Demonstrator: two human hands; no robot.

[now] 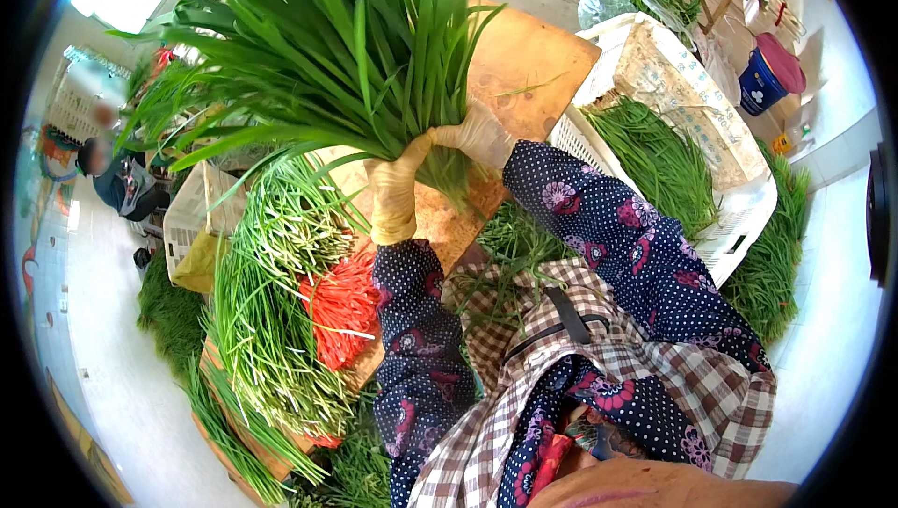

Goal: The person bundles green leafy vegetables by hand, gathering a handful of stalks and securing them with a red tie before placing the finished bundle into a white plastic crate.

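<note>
A large bunch of garlic chives [374,68] stands up in front of me, its long flat green leaves fanning out to the upper left. My left hand [398,188], in a pale yellow glove, is closed round the near side of its lower part. From the right my right hand [475,137], gloved too, wraps the same bunch, and the two hands meet at the front. Below them the stalk ends [444,176] hang blurred over a wooden board [524,54]. Beside my left forearm lie a heap of chives with pale cut ends [281,227] and a pile of red ties [341,307].
On the right a white plastic crate [748,218] holds more chives [655,162]. A blue bucket [762,82] stands beyond it. At the left are another crate [182,218], chives on the floor [173,321] and a person [126,181] in dark clothes. Loose greens [519,241] lie on my checked apron.
</note>
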